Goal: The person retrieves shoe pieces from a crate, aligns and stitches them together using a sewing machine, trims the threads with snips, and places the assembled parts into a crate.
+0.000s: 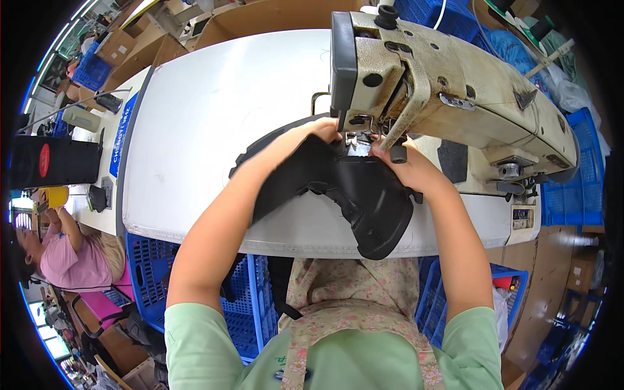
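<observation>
A black, leather-like workpiece [374, 195] with curved, partly stitched-looking edges lies under the head of an off-white sewing machine [468, 91]. One long flap of it runs left beneath my left forearm, and a folded part hangs toward the table's near edge. My left hand [323, 130] has its fingers closed on the piece just left of the presser foot [355, 144]. On the other side of the foot, my right hand [400, 161] grips the piece; the machine's lever and knob hide part of those fingers. Beside my right wrist lies a flat dark patch [452, 161].
The white sewing table [195, 143] has a ruler strip along its near edge. Blue crates [244, 305] stand below it, with another blue crate [575, 188] at the right. At far left, a person in pink [78, 260] sits at another station, holding something yellow [54, 195].
</observation>
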Demonstrator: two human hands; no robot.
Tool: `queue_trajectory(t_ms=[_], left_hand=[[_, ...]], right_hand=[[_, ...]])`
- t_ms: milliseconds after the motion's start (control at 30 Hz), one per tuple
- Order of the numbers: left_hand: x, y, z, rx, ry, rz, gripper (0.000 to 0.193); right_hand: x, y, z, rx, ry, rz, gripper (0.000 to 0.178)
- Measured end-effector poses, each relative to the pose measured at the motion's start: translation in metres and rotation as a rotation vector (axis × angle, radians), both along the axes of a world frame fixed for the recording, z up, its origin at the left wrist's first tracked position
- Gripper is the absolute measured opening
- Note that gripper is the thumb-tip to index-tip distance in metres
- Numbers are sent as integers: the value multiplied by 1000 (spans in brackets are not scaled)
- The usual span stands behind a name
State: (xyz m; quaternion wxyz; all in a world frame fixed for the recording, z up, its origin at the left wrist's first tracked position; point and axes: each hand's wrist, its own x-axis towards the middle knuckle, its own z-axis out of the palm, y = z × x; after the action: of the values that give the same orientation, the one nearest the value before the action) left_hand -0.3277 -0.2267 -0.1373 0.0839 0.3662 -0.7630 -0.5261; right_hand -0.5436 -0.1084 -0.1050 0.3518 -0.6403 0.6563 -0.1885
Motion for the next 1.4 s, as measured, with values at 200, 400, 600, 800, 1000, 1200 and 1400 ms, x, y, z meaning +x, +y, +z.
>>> queue_trajectory(t_ms=[200, 400, 600, 800, 1000, 1200, 1400], left_hand=[[90, 31, 75, -282, 653, 262, 31], [105, 107, 59, 652, 249, -112, 75], [61, 17, 57, 527, 581, 280, 72], [27, -4, 85, 256, 374, 220, 43], [30, 86, 68, 442, 248, 247, 42], [11, 120, 45, 416, 386, 297, 28], [9, 134, 70, 456, 402, 240, 40]], right_hand=[[-12, 9, -21, -338, 44, 11, 45], [-19, 2, -16, -238, 34, 155, 34], [39, 25, -4, -254, 65, -195, 41], [70, 39, -14, -330, 83, -249, 40], [12, 36, -10, 7, -511, -55, 38], [12, 39, -17, 9, -884, -16, 45], [49, 57, -16, -448, -462, -115, 48]])
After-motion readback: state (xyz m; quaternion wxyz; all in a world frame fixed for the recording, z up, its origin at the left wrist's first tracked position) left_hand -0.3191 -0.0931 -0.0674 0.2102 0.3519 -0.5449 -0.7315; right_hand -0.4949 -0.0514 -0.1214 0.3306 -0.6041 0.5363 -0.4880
